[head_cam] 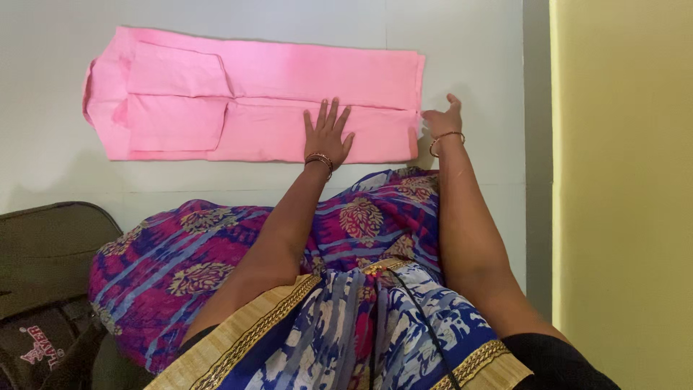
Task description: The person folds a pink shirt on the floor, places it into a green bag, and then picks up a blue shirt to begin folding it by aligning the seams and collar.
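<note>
A pink garment is lying folded into a long flat rectangle on the pale surface, stretching from the far left toward the right — collar end at the left, cut edge at the right.

The left hand is resting palm-down on the lower half of the garment, fingers spread wide and flat, gripping nothing, only pressing the cloth. A beaded bangle is sitting at that wrist.

The right hand is lying at the garment's right edge, fingertips touching the lower right corner of the fold; the fingers are loosely curled, and whether they are pinching the cloth or merely touching it cannot be told. A thin gold bangle is circling that wrist.

Both forearms are reaching out over a purple and blue patterned sari with a gold border — the person's own clothing. A dark bag is sitting at lower left. A yellow wall is running down the right side.
</note>
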